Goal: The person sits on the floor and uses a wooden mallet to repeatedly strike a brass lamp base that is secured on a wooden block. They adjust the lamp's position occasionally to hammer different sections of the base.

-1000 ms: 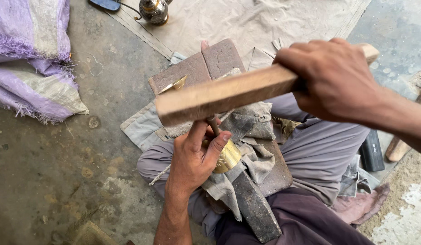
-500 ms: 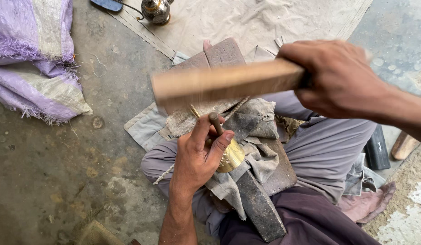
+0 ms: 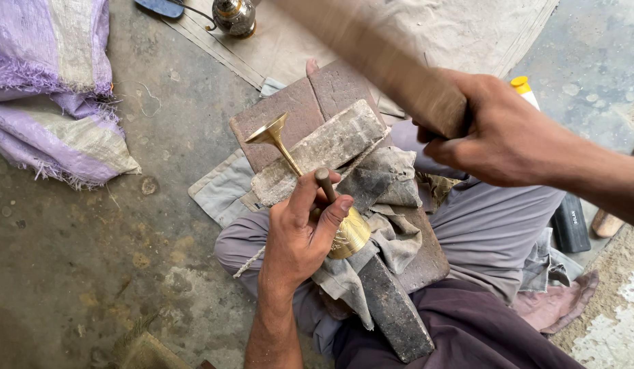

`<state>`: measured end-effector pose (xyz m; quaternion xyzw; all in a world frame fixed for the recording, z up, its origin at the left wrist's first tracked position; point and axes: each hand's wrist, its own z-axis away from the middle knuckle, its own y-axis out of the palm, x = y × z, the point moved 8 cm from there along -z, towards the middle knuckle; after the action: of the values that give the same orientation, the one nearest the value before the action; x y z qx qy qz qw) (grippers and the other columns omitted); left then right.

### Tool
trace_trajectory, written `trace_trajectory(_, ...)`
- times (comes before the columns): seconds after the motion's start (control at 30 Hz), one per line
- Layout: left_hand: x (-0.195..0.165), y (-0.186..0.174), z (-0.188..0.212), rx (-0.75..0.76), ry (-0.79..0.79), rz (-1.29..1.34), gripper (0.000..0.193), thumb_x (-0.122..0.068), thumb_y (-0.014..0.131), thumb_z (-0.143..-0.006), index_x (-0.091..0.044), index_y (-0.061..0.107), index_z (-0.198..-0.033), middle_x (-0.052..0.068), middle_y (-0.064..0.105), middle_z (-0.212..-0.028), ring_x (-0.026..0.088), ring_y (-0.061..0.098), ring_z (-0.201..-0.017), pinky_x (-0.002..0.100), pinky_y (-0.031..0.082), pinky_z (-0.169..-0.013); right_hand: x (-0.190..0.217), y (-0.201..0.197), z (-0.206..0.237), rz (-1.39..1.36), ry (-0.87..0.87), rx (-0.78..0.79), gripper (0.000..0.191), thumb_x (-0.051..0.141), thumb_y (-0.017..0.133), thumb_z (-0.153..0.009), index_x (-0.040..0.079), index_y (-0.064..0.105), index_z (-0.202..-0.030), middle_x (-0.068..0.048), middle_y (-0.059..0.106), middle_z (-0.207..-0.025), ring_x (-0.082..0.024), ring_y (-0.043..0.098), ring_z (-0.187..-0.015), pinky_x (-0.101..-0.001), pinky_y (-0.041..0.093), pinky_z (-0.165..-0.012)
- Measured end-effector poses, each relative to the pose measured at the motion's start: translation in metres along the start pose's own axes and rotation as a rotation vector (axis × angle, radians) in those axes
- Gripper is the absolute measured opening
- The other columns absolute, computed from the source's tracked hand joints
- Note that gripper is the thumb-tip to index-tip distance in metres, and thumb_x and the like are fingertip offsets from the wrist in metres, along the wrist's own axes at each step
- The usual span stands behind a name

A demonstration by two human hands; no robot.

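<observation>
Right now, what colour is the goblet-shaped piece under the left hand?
Shiny brass-gold, with fine engraving on the goblet-shaped piece; the head view shows it.

Purple woven sacks (image 3: pixel 50 89) (top left)

The long flat wooden bat (image 3: pixel 371 51) in the right hand (image 3: pixel 498 130) is smeared by motion blur, its far end running out past the top edge. The left hand (image 3: pixel 300 236) covers most of the engraved brass goblet's (image 3: pixel 347 232) cup and the lower part of the thin dark metal punch (image 3: pixel 325 184). At far left, the purple woven sack (image 3: pixel 50 89) is cut off.
</observation>
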<state>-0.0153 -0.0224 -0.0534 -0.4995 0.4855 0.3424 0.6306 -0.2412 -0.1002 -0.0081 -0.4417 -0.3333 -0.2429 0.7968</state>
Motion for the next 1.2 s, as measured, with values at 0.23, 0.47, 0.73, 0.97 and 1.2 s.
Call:
trace_trajectory(0.23, 0.0, 0.001, -0.001, -0.006, 0.025, 0.001, 0.028, -0.028, 0.068, -0.102, -0.007, 0.063, -0.119, 0.003, 0.074, -0.085, 0.011, 0.074, -0.072, 0.027, 0.061, -0.06, -0.002, 0.002, 0.0, 0.389, 0.01, 0.024, 0.032, 0.01, 0.067, -0.085, 0.014, 0.058, -0.115, 0.0, 0.063, -0.083, -0.015, 0.061, -0.069, -0.0326, 0.052, -0.059)
trace_trajectory(0.47, 0.002, 0.001, -0.002, 0.015, -0.027, -0.053, 0.024, -0.029, 0.07, -0.101, -0.008, 0.065, -0.111, 0.005, 0.073, -0.076, 0.012, 0.071, -0.064, 0.029, 0.056, -0.054, -0.017, 0.004, 0.004, 0.748, 0.114, 0.05, 0.021, 0.012, 0.062, -0.095, 0.015, 0.061, -0.115, -0.002, 0.064, -0.084, -0.017, 0.062, -0.065, -0.0313, 0.053, -0.058)
trace_trajectory(0.73, -0.001, -0.009, -0.001, -0.099, -0.039, 0.045, 0.03, -0.03, 0.07, -0.102, -0.007, 0.057, -0.117, 0.004, 0.078, -0.08, 0.009, 0.077, -0.068, 0.023, 0.061, -0.054, -0.013, -0.007, 0.019, 0.538, 0.074, -0.073, 0.05, 0.024, 0.078, -0.087, 0.003, 0.058, -0.127, -0.013, 0.071, -0.089, -0.024, 0.07, -0.071, -0.0409, 0.061, -0.069)
trace_trajectory(0.97, -0.014, -0.005, 0.0, -0.083, 0.059, -0.089, 0.031, -0.029, 0.071, -0.101, -0.007, 0.059, -0.119, 0.004, 0.076, -0.082, 0.009, 0.072, -0.065, 0.024, 0.055, -0.054, 0.019, -0.014, 0.028, 0.169, -0.248, -0.165, 0.047, 0.019, 0.077, -0.085, 0.003, 0.058, -0.124, -0.013, 0.072, -0.094, -0.024, 0.074, -0.081, -0.0424, 0.063, -0.075)
trace_trajectory(1.2, -0.007, -0.005, 0.0, -0.083, 0.032, -0.078, 0.029, -0.031, 0.069, -0.103, -0.007, 0.059, -0.116, 0.003, 0.075, -0.078, 0.008, 0.073, -0.065, 0.024, 0.056, -0.053, 0.04, -0.015, 0.016, 0.832, -0.266, -0.231, 0.025, 0.008, 0.068, -0.093, 0.008, 0.063, -0.118, -0.009, 0.073, -0.093, -0.024, 0.066, -0.072, -0.0461, 0.057, -0.075)
